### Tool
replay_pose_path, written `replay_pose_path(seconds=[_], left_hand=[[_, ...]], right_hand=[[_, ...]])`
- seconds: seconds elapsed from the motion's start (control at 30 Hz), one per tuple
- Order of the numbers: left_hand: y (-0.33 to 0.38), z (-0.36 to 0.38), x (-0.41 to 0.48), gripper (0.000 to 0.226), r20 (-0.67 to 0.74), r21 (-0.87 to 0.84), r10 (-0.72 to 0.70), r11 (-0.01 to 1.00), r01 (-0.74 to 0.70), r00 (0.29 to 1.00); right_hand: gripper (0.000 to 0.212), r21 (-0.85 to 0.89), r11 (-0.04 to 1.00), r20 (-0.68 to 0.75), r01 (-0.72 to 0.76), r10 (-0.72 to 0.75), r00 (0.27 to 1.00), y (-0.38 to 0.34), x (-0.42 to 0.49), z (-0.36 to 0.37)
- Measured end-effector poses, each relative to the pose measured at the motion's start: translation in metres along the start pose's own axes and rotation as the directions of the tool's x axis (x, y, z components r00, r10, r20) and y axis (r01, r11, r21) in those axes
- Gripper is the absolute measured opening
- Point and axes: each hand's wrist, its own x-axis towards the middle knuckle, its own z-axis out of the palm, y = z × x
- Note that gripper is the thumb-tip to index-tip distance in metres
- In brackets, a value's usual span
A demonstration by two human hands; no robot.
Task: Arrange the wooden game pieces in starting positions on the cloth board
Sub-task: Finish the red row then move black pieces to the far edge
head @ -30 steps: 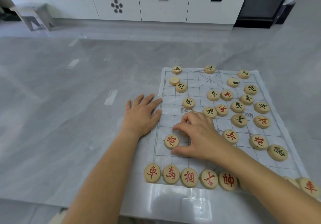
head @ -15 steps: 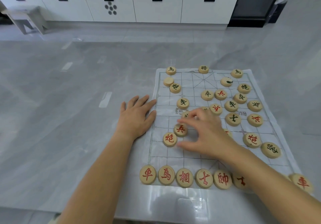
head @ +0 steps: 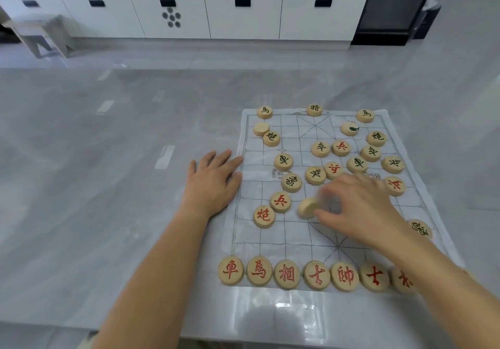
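Note:
A white cloth board (head: 273, 243) with a printed grid lies on the grey table. Round wooden pieces with red or dark characters are scattered over its far and middle parts. A row of red-marked pieces (head: 286, 274) lines the near edge. My left hand (head: 212, 183) rests flat, fingers straight, on the table at the board's left edge. My right hand (head: 357, 208), blurred, hovers over the middle of the board and pinches a tilted wooden piece (head: 307, 208) at its fingertips. A red soldier piece (head: 280, 201) and a red cannon piece (head: 263, 216) sit just left of it.
The grey table (head: 108, 186) stretches far to the left of the board. Its near edge runs just below the red row. White cabinets (head: 243, 15) and a dark appliance (head: 392, 7) stand across the floor behind.
My right hand left a red soldier piece beside the red cannon, reached right, and now holds another piece tilted above the board. My left hand has stayed flat.

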Motion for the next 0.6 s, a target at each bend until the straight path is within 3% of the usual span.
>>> replay_pose_path(seconds=[0.1, 0.23, 0.5, 0.6], left_hand=[[0.0, 0.001, -0.001, 0.046, -0.004, -0.004, 0.003, 1.0, -0.003, 1.0], [-0.001, 0.003, 0.0, 0.046, -0.009, -0.004, 0.004, 1.0, -0.004, 1.0], [0.0, 0.002, 0.0, 0.046, -0.016, -0.007, 0.003, 1.0, -0.003, 1.0], [0.0, 0.003, 0.0, 0.046, -0.019, -0.011, -0.001, 1.0, 0.001, 1.0]], right_hand=[[0.058, -0.083, 0.996, 0.12, -0.025, 0.035, 0.992, -0.015, 0.013, 0.001], [0.068, -0.031, 0.996, 0.16, -0.084, 0.088, 0.983, -0.012, 0.009, 0.005], [0.067, 0.102, 0.994, 0.042, 0.044, -0.049, 0.998, -0.038, -0.001, 0.016], [0.051, 0.09, 0.991, -0.007, 0.103, -0.102, 0.995, -0.044, -0.002, 0.025]])
